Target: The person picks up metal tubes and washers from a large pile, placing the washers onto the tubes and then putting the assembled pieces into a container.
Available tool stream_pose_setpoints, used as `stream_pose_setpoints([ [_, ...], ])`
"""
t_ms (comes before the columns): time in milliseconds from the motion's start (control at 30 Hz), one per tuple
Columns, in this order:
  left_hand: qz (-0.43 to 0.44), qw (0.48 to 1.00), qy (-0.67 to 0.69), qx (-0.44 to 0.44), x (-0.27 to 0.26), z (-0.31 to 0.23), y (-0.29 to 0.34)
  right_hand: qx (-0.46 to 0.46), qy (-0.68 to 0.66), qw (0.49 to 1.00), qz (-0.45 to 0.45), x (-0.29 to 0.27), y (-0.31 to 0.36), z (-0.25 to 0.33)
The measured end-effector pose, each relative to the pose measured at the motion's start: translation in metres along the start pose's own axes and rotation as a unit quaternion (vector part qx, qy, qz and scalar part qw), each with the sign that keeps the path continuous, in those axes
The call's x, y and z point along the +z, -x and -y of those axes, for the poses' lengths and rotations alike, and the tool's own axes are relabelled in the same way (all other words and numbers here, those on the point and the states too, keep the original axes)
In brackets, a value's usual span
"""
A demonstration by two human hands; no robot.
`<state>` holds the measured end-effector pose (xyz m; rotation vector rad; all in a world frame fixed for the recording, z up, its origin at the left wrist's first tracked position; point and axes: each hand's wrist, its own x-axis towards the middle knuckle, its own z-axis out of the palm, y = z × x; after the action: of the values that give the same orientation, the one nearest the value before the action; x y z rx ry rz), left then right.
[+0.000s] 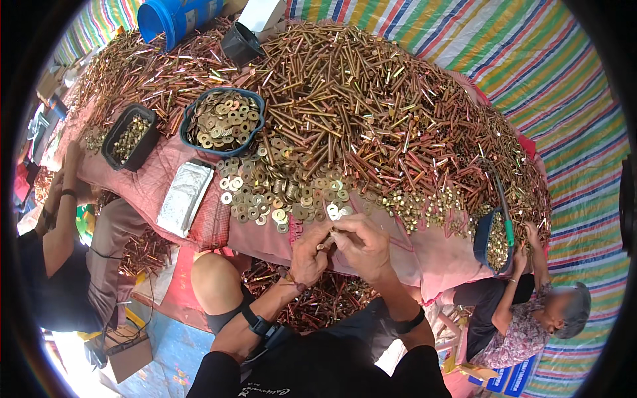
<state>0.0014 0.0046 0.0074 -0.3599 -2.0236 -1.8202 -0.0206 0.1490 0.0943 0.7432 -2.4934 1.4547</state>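
Observation:
My left hand (308,257) is closed around a bolt (322,247), of which only a short end shows. Against it, my right hand (363,244) pinches with thumb and fingertips; any small part between them is too hidden to make out. Just beyond both hands lie loose flat washers (302,199), some stacked, on pink cloth (259,235). To their right small nuts (424,205) are scattered. Behind all this rises a large heap of long coppery bolts (371,113).
A blue basin (184,136) of washers and a dark tub (154,136) of small nuts stand left, near a silvery packet (186,198). At right are a dark tub (479,242) and a green-handled tool (509,232). Co-workers sit at left (60,265) and right (514,331).

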Motion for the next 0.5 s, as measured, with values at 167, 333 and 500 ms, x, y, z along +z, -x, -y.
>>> stream_pose_setpoints([
  [167, 0.019, 0.999, -0.023, 0.012, -0.001, 0.001, 0.001, -0.038, 0.069, 0.996, -0.029, 0.004, -0.004, 0.010],
  [333, 0.024, 1.000, -0.011, -0.014, -0.002, 0.001, 0.003, -0.051, 0.104, 0.993, -0.036, 0.007, 0.000, 0.011],
  [500, 0.044, 0.998, -0.009, -0.054, -0.003, 0.011, 0.009, 0.106, -0.007, 0.994, -0.031, 0.013, -0.003, 0.010],
])
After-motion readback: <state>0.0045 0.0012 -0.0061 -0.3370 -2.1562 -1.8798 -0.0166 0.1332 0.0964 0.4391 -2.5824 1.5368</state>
